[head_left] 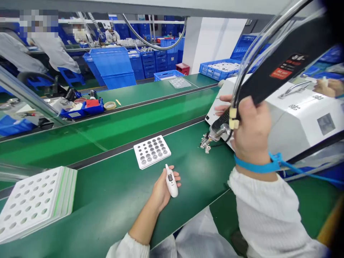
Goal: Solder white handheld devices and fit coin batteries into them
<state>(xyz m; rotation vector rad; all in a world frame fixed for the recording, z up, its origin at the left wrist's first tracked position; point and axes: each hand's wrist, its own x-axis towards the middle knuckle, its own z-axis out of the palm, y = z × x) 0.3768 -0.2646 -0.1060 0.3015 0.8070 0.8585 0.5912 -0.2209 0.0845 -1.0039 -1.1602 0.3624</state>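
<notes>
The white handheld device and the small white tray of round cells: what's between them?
Only bare green mat separates white handheld device and cell tray, head view.

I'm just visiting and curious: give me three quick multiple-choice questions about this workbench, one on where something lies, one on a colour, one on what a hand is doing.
1. Where does the small tray of round cells lie?
A. on the green bench, beyond the left hand
B. on top of the white machine
C. inside a blue crate

2. What colour is the wrist strap on the right arm?
A. red
B. blue
C. yellow

3. What is the left hand doing?
A. resting open and empty
B. holding a small white device
C. lifting the stack of white trays

Answers: 1 A, the tray sits on the green mat just past the fingers. 2 B, a blue band circles the wrist, with a blue cord leading off. 3 B, the fingers close round the white device, while the right hand holds the black power screwdriver.
</notes>
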